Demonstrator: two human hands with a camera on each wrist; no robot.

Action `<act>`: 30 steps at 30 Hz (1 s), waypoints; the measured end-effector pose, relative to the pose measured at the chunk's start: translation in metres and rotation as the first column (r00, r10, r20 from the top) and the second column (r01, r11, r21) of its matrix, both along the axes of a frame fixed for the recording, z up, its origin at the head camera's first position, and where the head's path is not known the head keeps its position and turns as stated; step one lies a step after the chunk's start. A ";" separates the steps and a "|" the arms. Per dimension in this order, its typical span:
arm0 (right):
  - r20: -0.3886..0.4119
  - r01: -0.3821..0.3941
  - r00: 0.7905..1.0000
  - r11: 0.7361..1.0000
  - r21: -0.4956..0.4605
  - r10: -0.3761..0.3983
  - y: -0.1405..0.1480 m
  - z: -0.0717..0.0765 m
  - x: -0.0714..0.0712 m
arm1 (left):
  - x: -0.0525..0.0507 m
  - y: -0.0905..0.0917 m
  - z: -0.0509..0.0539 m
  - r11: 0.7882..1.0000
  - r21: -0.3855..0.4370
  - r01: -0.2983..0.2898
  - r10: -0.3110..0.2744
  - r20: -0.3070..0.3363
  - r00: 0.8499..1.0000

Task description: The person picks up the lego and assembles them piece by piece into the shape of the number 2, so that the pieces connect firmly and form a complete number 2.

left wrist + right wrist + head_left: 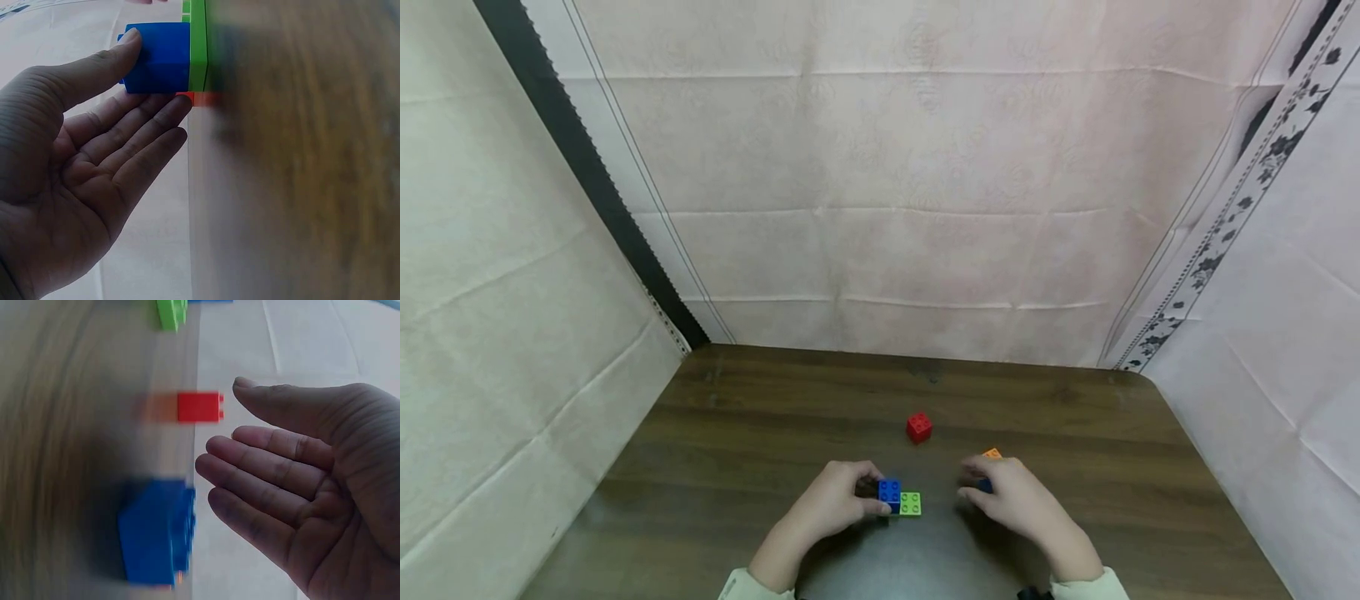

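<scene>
A blue block [890, 492] stands on the left part of a light green piece [911, 504]. My left hand [837, 502] grips this block from the left; in the left wrist view the thumb of the hand [81, 144] lies on the blue block [159, 59], above the green piece [198, 47], with the fingers on the far side. My right hand [1017, 498] is over another blue block [986, 485], partly covering it. The right wrist view shows the hand [294, 481] with fingers extended and nothing in them, apart from the blue block [153, 531].
A red block [919, 428] stands farther back on the wooden table [760, 417], between the hands. An orange block [992, 453] shows just behind my right hand. Pale cloth [880, 167] hangs behind the table and along both sides.
</scene>
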State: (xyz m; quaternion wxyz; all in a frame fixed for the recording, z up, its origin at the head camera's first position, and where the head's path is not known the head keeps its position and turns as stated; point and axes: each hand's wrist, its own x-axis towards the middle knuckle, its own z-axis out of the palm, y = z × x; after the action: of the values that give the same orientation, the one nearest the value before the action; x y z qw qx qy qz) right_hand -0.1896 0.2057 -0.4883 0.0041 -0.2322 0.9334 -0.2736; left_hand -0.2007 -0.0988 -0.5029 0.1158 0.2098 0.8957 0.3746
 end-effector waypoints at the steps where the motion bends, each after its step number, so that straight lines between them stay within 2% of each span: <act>1: -0.018 0.014 1.000 1.000 0.005 -0.014 0.005 -0.001 0.000 | 0.000 0.000 0.000 1.000 0.001 0.000 0.000 0.003 1.000; 5: -0.042 0.079 0.996 0.997 0.019 -0.078 0.019 -0.003 0.004 | 0.000 0.000 -0.001 1.000 0.006 0.001 -0.001 0.012 1.000; 16: -0.028 0.201 0.979 0.979 0.031 -0.200 0.038 0.001 0.010 | 0.000 0.000 -0.001 1.000 0.010 0.001 -0.001 0.011 1.000; 23: 0.036 0.289 0.957 0.957 0.010 -0.289 0.049 -0.002 0.013 | 0.000 0.001 -0.003 1.000 0.007 0.004 -0.004 -0.001 1.000; 30: 0.062 0.300 0.951 0.953 0.047 -0.302 0.047 -0.006 0.015 | 0.000 0.000 -0.001 1.000 0.012 0.003 -0.002 -0.005 1.000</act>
State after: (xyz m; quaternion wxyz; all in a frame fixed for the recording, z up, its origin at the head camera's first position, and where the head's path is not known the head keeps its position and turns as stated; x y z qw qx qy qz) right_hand -0.1745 0.2528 -0.4939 -0.0012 -0.0776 0.9620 -0.2616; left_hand -0.2006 -0.0987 -0.5038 0.1129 0.2124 0.8935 0.3793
